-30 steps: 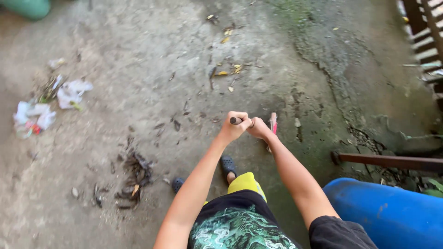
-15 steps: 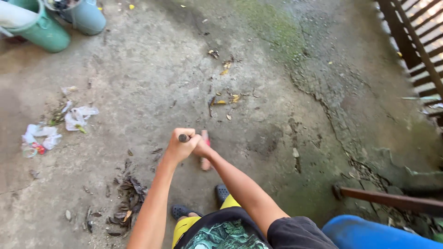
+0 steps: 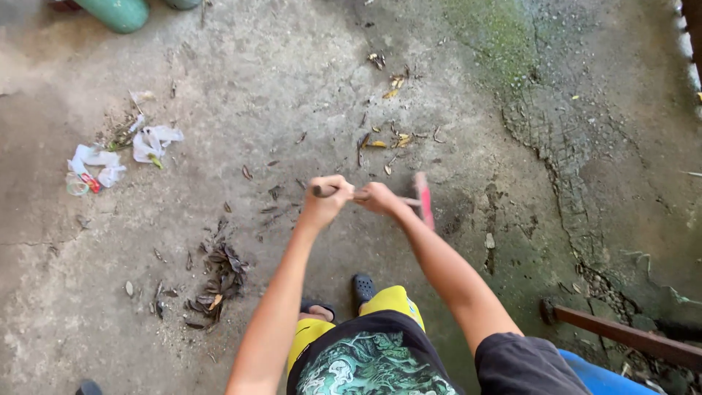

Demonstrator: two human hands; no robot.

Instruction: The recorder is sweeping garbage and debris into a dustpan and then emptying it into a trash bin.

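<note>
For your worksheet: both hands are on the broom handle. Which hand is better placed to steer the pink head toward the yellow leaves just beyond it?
Probably the right hand: its grip sits lower on the broom handle, nearer the pink head and the yellow leaves. The left hand caps the top end.

We extend both bare arms forward and downward, our left hand [image 3: 325,199] and right hand [image 3: 376,197] fisted side by side, knuckles up.
</note>
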